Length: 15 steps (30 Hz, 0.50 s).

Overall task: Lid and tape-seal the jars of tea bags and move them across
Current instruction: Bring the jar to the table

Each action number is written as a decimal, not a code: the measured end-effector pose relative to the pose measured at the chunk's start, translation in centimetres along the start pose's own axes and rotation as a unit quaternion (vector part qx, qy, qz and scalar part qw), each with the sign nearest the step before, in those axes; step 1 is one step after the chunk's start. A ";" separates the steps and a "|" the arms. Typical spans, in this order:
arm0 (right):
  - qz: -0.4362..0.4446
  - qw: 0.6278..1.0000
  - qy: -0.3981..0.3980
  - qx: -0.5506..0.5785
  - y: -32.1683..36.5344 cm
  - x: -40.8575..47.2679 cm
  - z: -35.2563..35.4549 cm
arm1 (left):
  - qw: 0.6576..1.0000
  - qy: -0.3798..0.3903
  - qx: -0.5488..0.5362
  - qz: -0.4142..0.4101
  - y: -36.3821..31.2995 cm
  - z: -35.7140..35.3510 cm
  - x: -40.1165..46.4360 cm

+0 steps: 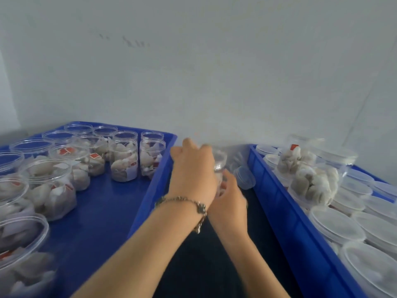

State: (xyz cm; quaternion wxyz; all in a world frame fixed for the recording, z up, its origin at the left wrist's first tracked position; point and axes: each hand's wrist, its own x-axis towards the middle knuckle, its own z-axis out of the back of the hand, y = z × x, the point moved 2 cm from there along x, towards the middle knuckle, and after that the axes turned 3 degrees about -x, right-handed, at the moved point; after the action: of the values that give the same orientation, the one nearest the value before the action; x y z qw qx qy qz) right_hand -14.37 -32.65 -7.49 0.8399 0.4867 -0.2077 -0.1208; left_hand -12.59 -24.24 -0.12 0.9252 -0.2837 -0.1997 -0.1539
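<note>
Head view: a dark strip of table (206,265) runs between two blue plastic trays. Above it the left hand (193,168), with a chain bracelet (193,203) on its wrist, and the right hand (229,196) both curl around a blurred clear plastic jar of tea bags (220,162). The left tray's rim (150,190) nearly touches the left wrist; the right tray's wall (279,201) stands near. Beyond, a clear lid (245,177) lies by the white wall (193,72).
</note>
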 end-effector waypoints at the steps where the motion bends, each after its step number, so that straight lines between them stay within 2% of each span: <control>1: -0.020 1.000 0.015 -0.009 -1.4 -0.2 -0.1 | 0.999 0.027 0.006 0.018 0.3 -1.1 -0.5; 4: -0.051 0.998 0.031 0.008 -4.4 -0.9 -0.6 | 0.996 0.070 -0.002 0.064 0.9 -4.1 -2.0; 7: -0.080 0.994 0.030 0.062 -6.3 -1.3 -1.5 | 0.993 0.056 -0.050 0.096 1.1 -6.8 -3.2; 10: -0.090 0.992 0.021 0.082 -7.2 -1.1 -1.9 | 0.993 -0.016 -0.087 0.077 2.0 -9.3 -3.9; 13: -0.038 0.998 0.018 0.040 -7.7 -0.8 -2.0 | 0.986 -0.100 -0.127 0.044 3.1 -11.0 -4.3; 15: -0.035 0.999 0.025 0.032 -8.6 -0.2 -1.9 | 0.974 -0.132 -0.172 0.060 4.2 -11.9 -4.4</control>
State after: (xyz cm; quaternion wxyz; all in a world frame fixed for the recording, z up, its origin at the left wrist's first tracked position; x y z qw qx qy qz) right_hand -13.66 -35.38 -15.80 0.8242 0.5230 -0.1732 -0.1310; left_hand -11.42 -27.19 -13.10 0.8353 -0.4680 -0.2735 -0.0918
